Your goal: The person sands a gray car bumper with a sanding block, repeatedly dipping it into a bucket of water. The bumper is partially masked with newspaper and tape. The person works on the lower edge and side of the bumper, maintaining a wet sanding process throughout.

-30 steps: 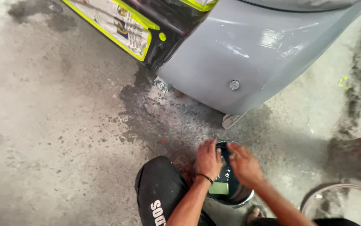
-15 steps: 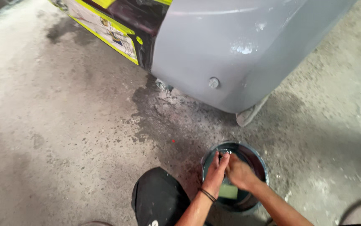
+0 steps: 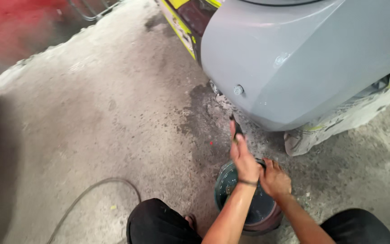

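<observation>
Bucket (image 3: 231, 185) sits near us on the floor; our left hand (image 3: 244, 156) pinches a dark pad (image 3: 236, 129), right hand (image 3: 274, 180) grips its rim.

One head-worn camera looks steeply down and forward over the crouching person's knees at the concrete floor (image 3: 91, 135), close above the bucket (image 3: 249, 203) at lower centre, the grey car panel (image 3: 303, 58) filling the upper right.
</observation>
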Tool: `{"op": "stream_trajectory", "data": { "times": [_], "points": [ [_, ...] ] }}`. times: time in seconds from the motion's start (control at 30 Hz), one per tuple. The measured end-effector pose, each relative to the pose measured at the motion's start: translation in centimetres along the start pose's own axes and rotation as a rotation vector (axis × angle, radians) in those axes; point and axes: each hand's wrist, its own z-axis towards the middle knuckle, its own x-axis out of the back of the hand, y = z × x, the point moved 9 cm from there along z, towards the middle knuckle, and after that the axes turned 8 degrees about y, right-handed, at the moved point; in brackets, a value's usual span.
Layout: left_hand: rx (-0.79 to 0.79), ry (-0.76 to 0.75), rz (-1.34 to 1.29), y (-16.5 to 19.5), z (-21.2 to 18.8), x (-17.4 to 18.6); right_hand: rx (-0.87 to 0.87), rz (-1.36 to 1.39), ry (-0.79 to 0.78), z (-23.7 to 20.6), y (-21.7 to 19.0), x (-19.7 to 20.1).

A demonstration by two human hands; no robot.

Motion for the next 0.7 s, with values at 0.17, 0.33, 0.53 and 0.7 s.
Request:
{"op": "stream_trajectory", "data": {
  "times": [0.17, 0.33, 0.53, 0.7],
  "points": [
    [-0.384, -0.039, 0.279, 4.9, 0.9, -9.1, -0.007, -0.107, -0.152, -0.6, -1.0, 0.0],
    [-0.516, 0.126, 0.478, 7.7, -0.4, -9.9, -0.002, -0.124, -0.211, 0.0, -1.3, 0.9],
    [-0.545, 0.059, 0.397, 10.7, -2.0, -13.7, -0.010, -0.137, -0.242, -0.8, -1.3, 0.6],
    [-0.664, -0.007, 0.606, 14.4, -1.6, -16.9, 0.020, -0.135, -0.239, -0.6, -1.3, 0.5]
  ]
}}
